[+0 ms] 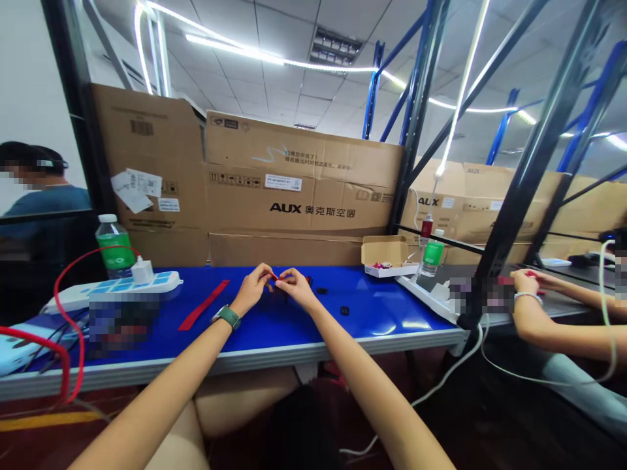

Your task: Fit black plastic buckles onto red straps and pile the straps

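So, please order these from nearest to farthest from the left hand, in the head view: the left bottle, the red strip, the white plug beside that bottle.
From the left hand:
1. Red strip, just to its left on the table
2. White plug, farther left, on the power strip
3. Left bottle, leftmost, behind the plug

Glossy, plain blue tabletop [274, 326] with a silver-grey edge [343, 346]. On it lie a solid red strip [204, 305] and black pieces [345, 311]; the small held piece [275, 277] looks red, though from where I stand it is mostly hidden. The watch strap [229, 317] is green. A white power strip [117, 287] bears pale-blue panels, a bottle [114, 235] wears a green label [116, 254], and brown cardboard [337, 186] carries black lettering [312, 209].
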### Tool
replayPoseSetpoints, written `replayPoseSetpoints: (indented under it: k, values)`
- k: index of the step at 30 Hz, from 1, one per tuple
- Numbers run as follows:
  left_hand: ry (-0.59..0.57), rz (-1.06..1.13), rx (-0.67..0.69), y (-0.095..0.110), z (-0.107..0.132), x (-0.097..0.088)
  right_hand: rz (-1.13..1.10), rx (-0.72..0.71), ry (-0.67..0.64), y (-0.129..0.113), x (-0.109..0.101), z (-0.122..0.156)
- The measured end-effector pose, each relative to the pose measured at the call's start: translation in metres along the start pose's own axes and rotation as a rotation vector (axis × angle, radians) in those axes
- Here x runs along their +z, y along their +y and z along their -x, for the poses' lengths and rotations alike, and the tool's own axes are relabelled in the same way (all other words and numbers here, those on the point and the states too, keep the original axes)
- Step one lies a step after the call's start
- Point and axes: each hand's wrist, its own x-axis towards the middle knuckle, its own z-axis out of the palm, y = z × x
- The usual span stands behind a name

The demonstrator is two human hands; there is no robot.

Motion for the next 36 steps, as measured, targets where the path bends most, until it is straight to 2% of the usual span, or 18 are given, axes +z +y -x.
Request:
replayPoseSetpoints:
  k: [2, 5, 10, 14, 19, 26, 32, 36]
  values:
    - [0.039, -0.011, -0.002, -0.006, -0.001, 0.001, -0.004, -0.016, 0.016, 0.000, -0.001, -0.001]
    - [0.068, 0.010, -0.074, -0.016, -0.002, 0.004, -0.042, -0.029, 0.035, 0.001, -0.002, -0.001]
    - [-0.124, 0.100, -0.133, -0.018, 0.000, 0.009, -0.029, -0.066, 0.050, 0.001, -0.005, 0.000]
    - [-0.185, 0.096, -0.179, -0.012, 0.000, 0.007, 0.012, -0.109, 0.061, -0.004, -0.006, 0.003]
    - [-0.139, 0.045, -0.156, -0.010, -0.002, 0.003, 0.087, -0.190, 0.090, -0.010, -0.007, 0.004]
    - [-0.127, 0.059, -0.193, -0.010, -0.002, 0.003, -0.011, -0.229, 0.235, -0.009, -0.010, 0.001]
    - [-0.050, 0.162, -0.167, -0.008, -0.003, 0.005, 0.070, -0.233, 0.097, -0.006, -0.007, 0.003]
    - [-0.015, 0.192, -0.172, -0.004, -0.002, 0.005, 0.152, -0.229, 0.098, -0.007, -0.005, 0.006]
